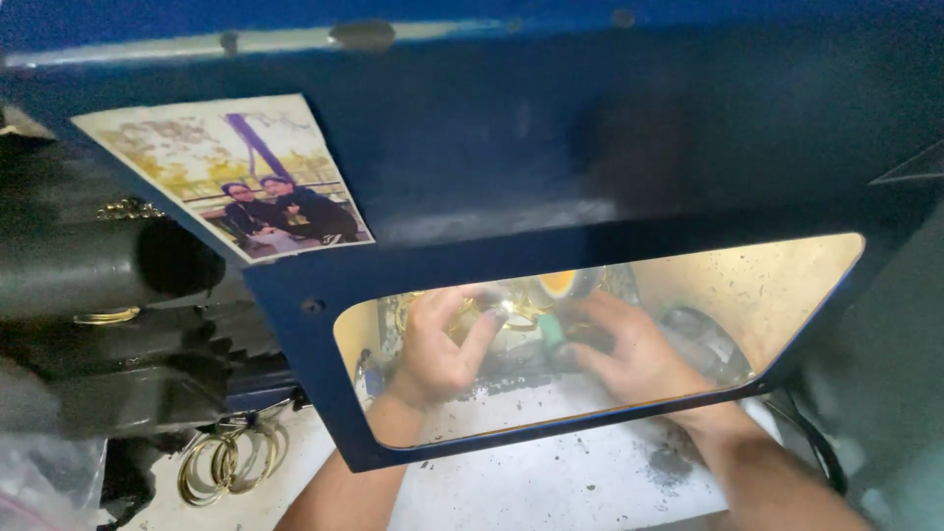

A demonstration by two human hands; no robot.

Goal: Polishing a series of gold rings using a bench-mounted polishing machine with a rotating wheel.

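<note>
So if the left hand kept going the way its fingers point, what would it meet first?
The left hand points up and right, toward the gold ring at the bright spot, and its fingertips look to be already on it. Beyond sits the right hand. Depth through the window is hard to judge.

Two hands, your left hand (441, 349) and right hand (629, 356), show behind one clear viewing window (787, 280) in one blue guard (511, 167); one photograph (231, 177) sticks to it, and one bunch of golden rings (224, 462), too overlapped to count, lies below.
</note>
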